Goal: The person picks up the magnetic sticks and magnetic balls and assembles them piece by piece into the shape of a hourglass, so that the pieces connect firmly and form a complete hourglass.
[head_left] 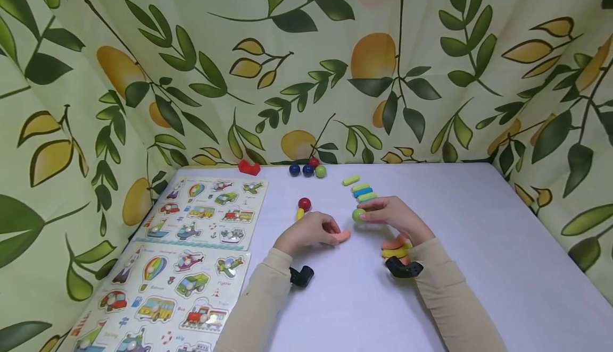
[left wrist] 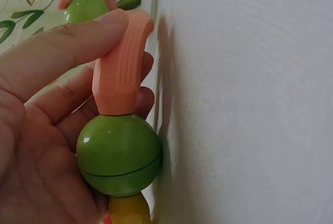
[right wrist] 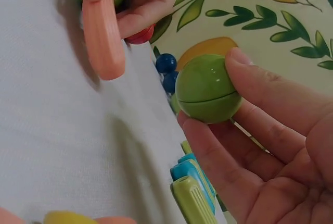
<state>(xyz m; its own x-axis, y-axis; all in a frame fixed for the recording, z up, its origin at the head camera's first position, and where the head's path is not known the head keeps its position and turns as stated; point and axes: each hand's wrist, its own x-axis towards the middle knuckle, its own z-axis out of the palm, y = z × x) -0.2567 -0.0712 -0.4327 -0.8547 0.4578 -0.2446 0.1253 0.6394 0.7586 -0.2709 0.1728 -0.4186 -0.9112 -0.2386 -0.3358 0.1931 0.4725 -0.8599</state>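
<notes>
My left hand (head_left: 311,231) pinches a ridged, curved salmon-pink stick (left wrist: 120,73) between thumb and fingers. In the left wrist view, one end of that stick meets a green ball (left wrist: 119,153), and a yellow stick (left wrist: 130,211) joins the ball's other side. Beyond the left hand in the head view, a red ball (head_left: 304,203) touches the yellow stick's far end. My right hand (head_left: 390,215) holds another green ball (right wrist: 208,88) at its fingertips, a short gap from the pink stick's free end. The head view hides the left hand's green ball.
Green and blue straight sticks (head_left: 362,191) lie in a row behind the right hand. Curved pink and yellow sticks (head_left: 394,252) sit by the right wrist. Several balls (head_left: 308,170) and a red piece (head_left: 249,168) are at the back edge. Two picture puzzle boards (head_left: 241,267) lie left.
</notes>
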